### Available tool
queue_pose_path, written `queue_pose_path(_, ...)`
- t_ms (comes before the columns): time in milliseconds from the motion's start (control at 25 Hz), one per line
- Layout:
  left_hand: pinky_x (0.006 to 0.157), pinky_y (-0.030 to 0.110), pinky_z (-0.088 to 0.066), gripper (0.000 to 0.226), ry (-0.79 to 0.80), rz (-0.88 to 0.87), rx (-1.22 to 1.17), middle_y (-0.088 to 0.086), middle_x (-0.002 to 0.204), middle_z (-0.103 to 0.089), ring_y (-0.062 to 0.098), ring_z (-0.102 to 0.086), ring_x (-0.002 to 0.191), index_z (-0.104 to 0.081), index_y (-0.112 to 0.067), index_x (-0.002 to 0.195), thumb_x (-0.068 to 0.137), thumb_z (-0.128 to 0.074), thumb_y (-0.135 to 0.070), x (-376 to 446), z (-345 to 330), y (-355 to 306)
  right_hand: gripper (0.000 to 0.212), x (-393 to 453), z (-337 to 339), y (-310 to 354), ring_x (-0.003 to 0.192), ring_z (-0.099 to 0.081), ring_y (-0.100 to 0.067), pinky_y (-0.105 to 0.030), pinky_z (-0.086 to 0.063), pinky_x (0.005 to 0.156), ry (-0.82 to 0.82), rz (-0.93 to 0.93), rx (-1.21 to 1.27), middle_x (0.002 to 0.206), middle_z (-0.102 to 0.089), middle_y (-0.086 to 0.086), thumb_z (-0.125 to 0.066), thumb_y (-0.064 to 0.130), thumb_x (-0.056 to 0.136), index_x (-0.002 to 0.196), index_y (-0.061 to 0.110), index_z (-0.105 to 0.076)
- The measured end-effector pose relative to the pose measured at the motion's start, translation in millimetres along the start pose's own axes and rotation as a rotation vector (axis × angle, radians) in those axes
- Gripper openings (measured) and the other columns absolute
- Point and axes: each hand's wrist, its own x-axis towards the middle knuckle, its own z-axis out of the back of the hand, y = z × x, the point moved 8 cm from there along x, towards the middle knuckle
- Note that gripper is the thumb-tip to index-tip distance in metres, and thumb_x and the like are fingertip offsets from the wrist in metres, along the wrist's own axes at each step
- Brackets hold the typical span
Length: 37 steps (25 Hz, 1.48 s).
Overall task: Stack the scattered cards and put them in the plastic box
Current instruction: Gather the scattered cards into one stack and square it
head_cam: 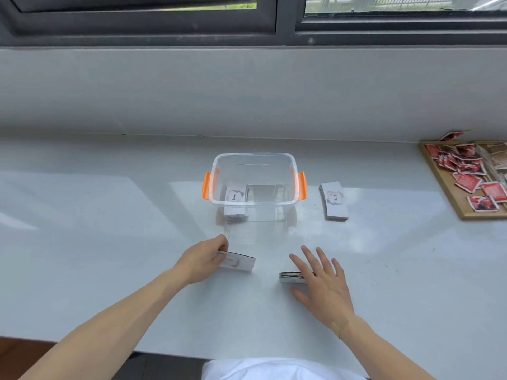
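Note:
A clear plastic box (253,160) with orange handles stands on the white counter, with one stack of white cards (235,200) inside at its left. A second white card stack (334,204) lies to the right of the box. My left hand (205,260) pinches a small stack of cards (239,263) near the counter in front of the box. My right hand (323,283) rests flat, fingers spread, on another card stack (290,277) lying on the counter.
A wooden tray (476,215) with several red sachets sits at the far right. A grey wall and window frame rise behind the counter (109,215). The counter's front edge runs near my body.

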Motion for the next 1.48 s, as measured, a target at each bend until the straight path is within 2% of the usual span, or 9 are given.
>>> queue_pose_path(120, 0.072, 0.040, -0.049, 0.012, -0.138, -0.084, -0.120, -0.010, 0.091, -0.058, 0.019, -0.054, 0.084, -0.047, -0.025, 0.093, 0.091, -0.053, -0.015, 2.5, -15.1, -43.7, 0.083, -1.0, 0.0, 0.8, 0.145, -0.024, -0.031, -0.055, -0.029, 0.112, -0.004, 0.004, -0.013, 0.159, -0.028, 0.001, -0.065, 0.053, 0.080, 0.149, 0.037, -0.022)
queue_pose_path(240, 0.080, 0.042, -0.049, 0.011, -0.146, -0.132, -0.220, -0.002, 0.097, -0.062, 0.021, -0.057, 0.093, -0.053, -0.018, 0.098, 0.091, -0.054, -0.010, 8.2, -36.8, -79.4, 0.093, -0.5, 1.2, 0.9, 0.146, -0.021, -0.031, -0.054, -0.031, 0.112, -0.008, 0.007, -0.009, 0.160, -0.024, 0.000, -0.067, 0.054, 0.077, 0.151, 0.036, -0.015)
queue_pose_path(360, 0.087, 0.039, -0.048, 0.013, -0.081, -0.164, -0.377, 0.006, 0.100, -0.066, 0.022, -0.059, 0.095, -0.058, -0.014, 0.100, 0.093, -0.050, -0.007, 12.9, -56.6, -108.0, 0.094, 0.1, 1.7, 1.7, 0.146, -0.020, -0.031, -0.053, -0.030, 0.112, -0.008, 0.010, 0.000, 0.160, -0.021, -0.001, -0.068, 0.054, 0.076, 0.151, 0.036, -0.015)
queue_pose_path(560, 0.096, 0.027, -0.044, 0.020, 0.139, -0.039, -0.720, -0.004, 0.113, -0.070, 0.009, -0.061, 0.110, -0.065, -0.019, 0.105, 0.098, -0.047, -0.020, 13.7, -91.9, -125.2, 0.090, 2.3, -0.8, 0.9, 0.148, -0.013, -0.029, -0.049, -0.023, 0.116, 0.011, 0.010, 0.014, 0.162, -0.014, 0.001, -0.061, 0.055, 0.081, 0.151, 0.037, -0.007)
queue_pose_path(760, 0.093, 0.025, -0.049, 0.042, 0.211, -0.047, -0.700, -0.008, 0.113, -0.068, 0.005, -0.061, 0.108, -0.062, -0.025, 0.110, 0.072, -0.056, -0.006, 13.1, -102.5, -133.1, 0.085, 1.8, 3.5, 1.3, 0.144, -0.026, -0.031, -0.046, -0.035, 0.112, 0.007, -0.001, 0.042, 0.159, -0.026, -0.001, -0.063, 0.048, 0.080, 0.150, 0.035, -0.017)
queue_pose_path(1000, 0.087, 0.018, -0.049, 0.052, 0.177, -0.046, -0.655, -0.005, 0.113, -0.066, 0.007, -0.061, 0.106, -0.058, -0.022, 0.112, 0.069, -0.047, 0.005, 16.0, -106.8, -141.9, 0.089, 0.3, 3.0, 1.8, 0.140, -0.032, -0.028, -0.047, -0.033, 0.112, 0.011, -0.016, 0.096, 0.153, -0.036, 0.002, -0.066, 0.025, 0.073, 0.149, 0.031, -0.021)
queue_pose_path(1160, 0.076, 0.018, -0.044, 0.033, 0.031, -0.041, -0.499, 0.001, 0.103, -0.063, 0.015, -0.057, 0.093, -0.057, -0.016, 0.102, 0.076, -0.051, 0.003, 15.5, -103.1, -132.0, 0.052, 4.0, 3.0, -5.2, 0.114, -0.054, -0.023, -0.033, -0.044, 0.095, 0.009, 0.017, 0.163, 0.122, -0.060, 0.008, -0.063, 0.013, 0.078, 0.127, 0.026, -0.053)
queue_pose_path(1320, 0.067, 0.018, -0.039, 0.016, -0.020, 0.039, -0.584, -0.005, 0.088, -0.062, 0.012, -0.053, 0.080, -0.059, -0.020, 0.088, 0.078, -0.068, -0.011, 10.9, -101.9, -116.5, 0.026, 6.4, 2.8, -5.2, 0.095, -0.051, -0.021, -0.031, -0.038, 0.077, 0.066, 0.011, 0.156, 0.102, -0.060, 0.011, -0.054, 0.020, 0.091, 0.114, 0.031, -0.056)
queue_pose_path(1480, 0.080, 0.020, -0.044, 0.016, -0.108, -0.002, -0.671, 0.000, 0.102, -0.059, 0.009, -0.056, 0.092, -0.059, -0.017, 0.096, 0.084, -0.067, -0.010, 9.5, -80.9, -120.0, 0.022, 6.8, 7.6, -14.0, 0.081, -0.056, -0.010, -0.027, -0.044, 0.068, 0.100, -0.211, 0.663, 0.082, -0.065, 0.014, -0.064, 0.028, 0.084, 0.101, 0.042, -0.060)
